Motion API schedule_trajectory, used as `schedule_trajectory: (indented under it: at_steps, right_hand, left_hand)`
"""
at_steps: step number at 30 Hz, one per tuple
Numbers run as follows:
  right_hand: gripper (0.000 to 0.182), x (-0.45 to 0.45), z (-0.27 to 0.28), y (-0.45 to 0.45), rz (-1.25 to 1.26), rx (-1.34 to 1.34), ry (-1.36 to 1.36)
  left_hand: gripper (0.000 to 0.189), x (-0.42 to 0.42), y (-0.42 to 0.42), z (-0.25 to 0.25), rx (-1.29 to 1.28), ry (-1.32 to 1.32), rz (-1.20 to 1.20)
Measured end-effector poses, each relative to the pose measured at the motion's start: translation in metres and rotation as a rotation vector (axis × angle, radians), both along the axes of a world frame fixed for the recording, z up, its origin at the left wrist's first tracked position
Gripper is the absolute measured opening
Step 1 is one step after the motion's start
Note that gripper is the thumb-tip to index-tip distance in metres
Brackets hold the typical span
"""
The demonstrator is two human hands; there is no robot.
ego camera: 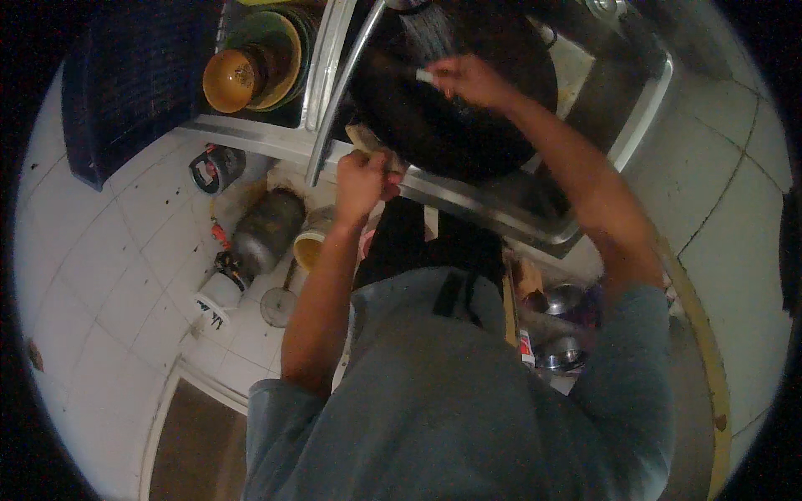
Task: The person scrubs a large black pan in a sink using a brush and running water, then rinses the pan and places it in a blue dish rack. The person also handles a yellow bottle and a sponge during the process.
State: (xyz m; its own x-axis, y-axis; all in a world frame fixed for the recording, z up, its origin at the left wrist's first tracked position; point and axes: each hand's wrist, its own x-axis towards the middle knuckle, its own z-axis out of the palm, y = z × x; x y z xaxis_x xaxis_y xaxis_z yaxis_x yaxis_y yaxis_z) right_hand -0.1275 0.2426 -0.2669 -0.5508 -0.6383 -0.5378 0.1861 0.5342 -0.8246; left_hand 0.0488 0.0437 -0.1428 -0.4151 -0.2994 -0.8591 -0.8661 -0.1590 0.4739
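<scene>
A large dark wok rests in the stainless steel sink, under water running from a faucet. My left hand is closed around the wok's wooden handle at the sink's front edge. Over the inside of the wok, close below the water, my right hand pinches a small whitish thing whose kind I cannot tell. A long metal tube slants down from the faucet area, just left of the wok.
Left of the sink stand a brown bowl and stacked green-rimmed plates, beside a dark blue plastic rack. Below are a gas cylinder, a bucket and, at the right, metal bowls. Tiled wall borders the sink's right side.
</scene>
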Motion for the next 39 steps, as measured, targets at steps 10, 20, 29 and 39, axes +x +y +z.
schedule_trajectory:
  at_steps: [10, 20, 29, 39]
  right_hand:
    - [0.028, -0.031, -0.066, 0.062, 0.048, 0.44, 0.628]
    - [0.032, 0.013, 0.002, 0.078, 0.591, -0.15, -0.003]
    - [0.034, -0.014, -0.038, -0.014, -0.211, -0.066, 0.274]
    - [0.029, -0.011, -0.074, 0.097, 0.473, 0.16, 0.403]
  left_hand:
    - [0.02, 0.001, 0.008, -0.022, -0.28, 0.099, -0.228]
    - [0.021, 0.001, -0.011, -0.026, -0.14, 0.106, -0.175]
    - [0.022, -0.005, -0.012, -0.02, -0.094, 0.051, -0.216]
    - [0.022, -0.006, -0.006, -0.016, -0.048, 0.019, -0.161]
